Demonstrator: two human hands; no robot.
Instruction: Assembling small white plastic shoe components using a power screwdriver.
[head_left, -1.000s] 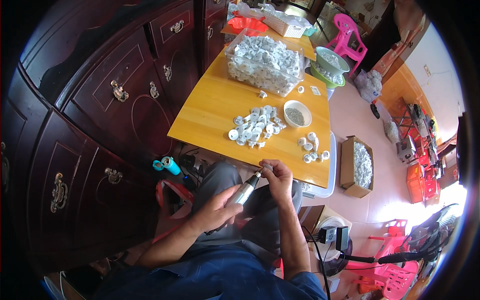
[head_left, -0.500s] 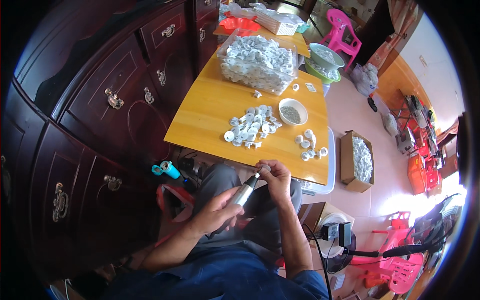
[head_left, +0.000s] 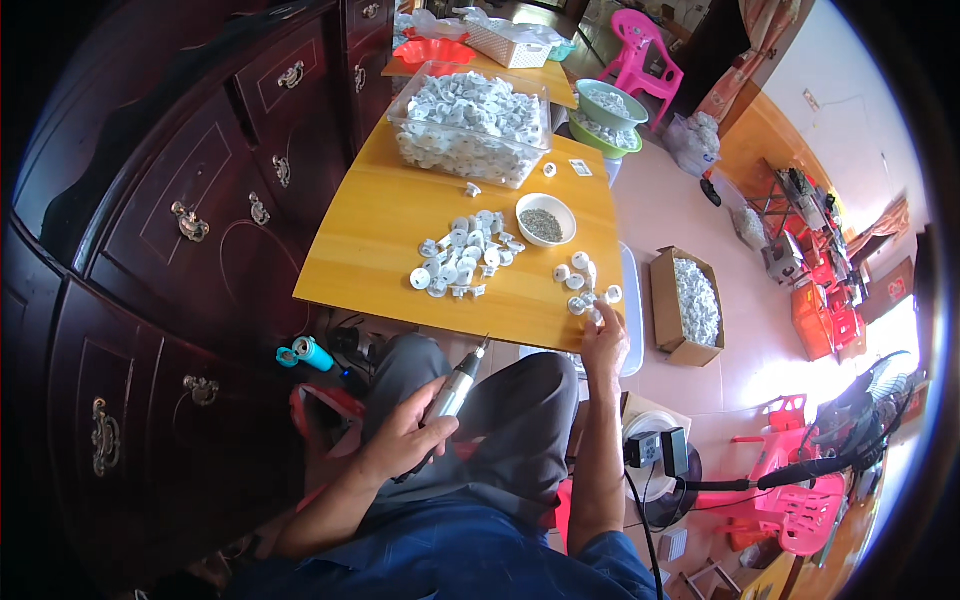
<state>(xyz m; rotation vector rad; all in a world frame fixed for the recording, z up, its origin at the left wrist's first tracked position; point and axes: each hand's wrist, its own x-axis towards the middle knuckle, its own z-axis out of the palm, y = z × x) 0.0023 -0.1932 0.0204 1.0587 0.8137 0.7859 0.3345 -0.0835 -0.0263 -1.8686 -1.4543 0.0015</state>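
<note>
My left hand [head_left: 408,432] is wrapped round a silver and black electric screwdriver [head_left: 455,392], its thin bit pointing up and away over my lap. Out at the table's near right corner, my right hand [head_left: 605,350] has its fingertips closed on a small round white plastic part [head_left: 597,316]. That part lies against a small group of similar white parts [head_left: 575,282]. A larger loose heap of white parts [head_left: 465,255] sits left of them. Between and behind the two groups stands a white bowl [head_left: 570,226] of small metal pieces, apparently screws.
A clear bin [head_left: 470,150] heaped with white parts stands at the back of the yellow table [head_left: 370,220]. Dark drawers [head_left: 190,190] line the left. On the floor to the right is a cardboard box [head_left: 690,352] of white pieces. A black-armed stand [head_left: 730,485] is at lower right.
My right hand has moved from the screwdriver's tip over my lap to the small group at right, carrying a white part. The screwdriver's bit is now bare. The whole view has shifted slightly.
</note>
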